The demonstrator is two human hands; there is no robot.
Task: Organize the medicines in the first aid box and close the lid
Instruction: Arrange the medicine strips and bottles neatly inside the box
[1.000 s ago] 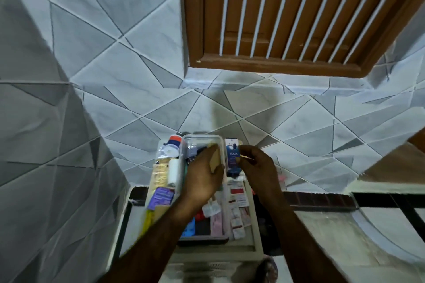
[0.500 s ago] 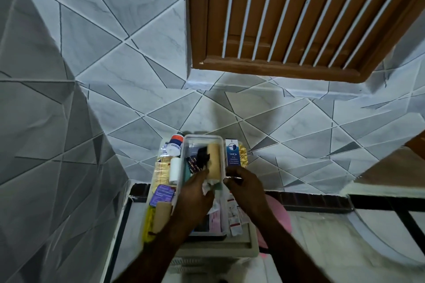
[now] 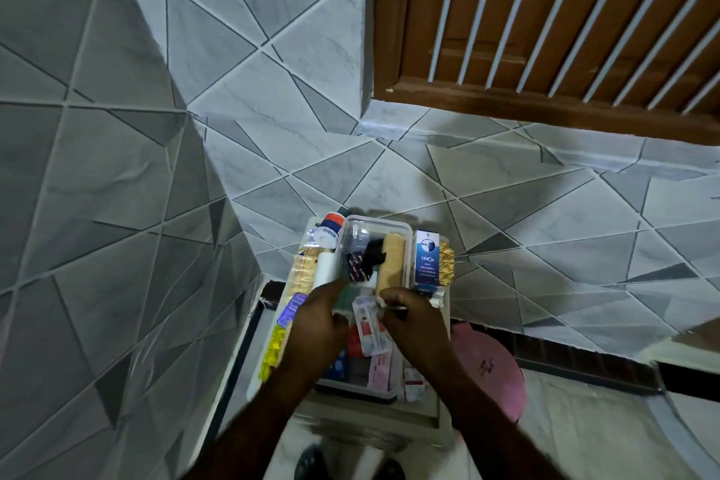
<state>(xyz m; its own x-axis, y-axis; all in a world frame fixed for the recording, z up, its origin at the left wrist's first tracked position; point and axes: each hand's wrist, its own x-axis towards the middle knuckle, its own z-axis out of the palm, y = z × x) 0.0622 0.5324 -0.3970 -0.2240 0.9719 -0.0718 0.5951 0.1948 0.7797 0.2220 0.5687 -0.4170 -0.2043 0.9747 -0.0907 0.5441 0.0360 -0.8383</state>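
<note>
An open white first aid box stands against the tiled wall, with a clear inner tray across its middle. The tray holds a tan bandage roll, dark blister strips and small packets. My left hand reaches into the tray's near half, fingers curled over green and white packets. My right hand pinches a pale blister strip above the tray. A blue-and-white medicine carton and a gold blister pack lie on the box's right side. White bottles lie on its left.
Grey tiled walls close in on the left and behind the box. A brown slatted wooden shutter hangs above. A pink round object sits right of the box. Purple and yellow blister packs line the box's left edge.
Both hands have drawn back from the far end of the tray toward its near half. The right hand left the blue carton and now pinches a blister strip.
</note>
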